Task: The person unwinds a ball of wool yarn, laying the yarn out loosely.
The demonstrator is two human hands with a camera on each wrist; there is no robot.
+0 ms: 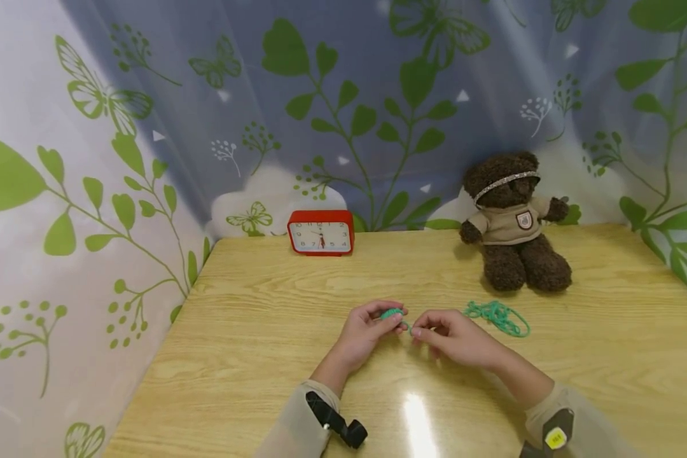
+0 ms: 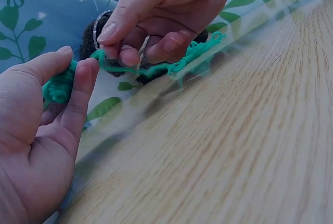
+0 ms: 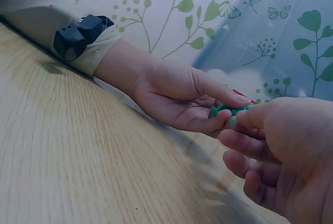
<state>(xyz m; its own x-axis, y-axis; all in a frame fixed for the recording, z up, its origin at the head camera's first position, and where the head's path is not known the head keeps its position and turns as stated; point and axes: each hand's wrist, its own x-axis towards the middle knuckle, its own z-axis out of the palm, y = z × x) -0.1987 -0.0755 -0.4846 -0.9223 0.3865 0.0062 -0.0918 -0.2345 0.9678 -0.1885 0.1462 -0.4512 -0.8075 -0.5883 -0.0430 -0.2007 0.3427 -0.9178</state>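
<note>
Between the thumb and fingers of my left hand (image 1: 366,334) is a small bundle of green yarn (image 2: 58,86), partly hidden by the fingers. My right hand (image 1: 455,337) is just to its right, thumb and forefinger pinching a green yarn strand (image 1: 408,327) that comes from the bundle. In the left wrist view the strand runs on past the right hand toward a loose tangle of green yarn (image 1: 495,316). That tangle lies on the table just beyond the right hand. The right wrist view shows both hands' fingertips close together around the green yarn (image 3: 232,121).
A red alarm clock (image 1: 320,233) stands at the back of the wooden table (image 1: 252,356). At the back right sits a brown teddy bear (image 1: 515,222) in a beige shirt. A leaf-patterned curtain (image 1: 343,114) hangs behind the table. Dark straps with small devices sit on both sleeves.
</note>
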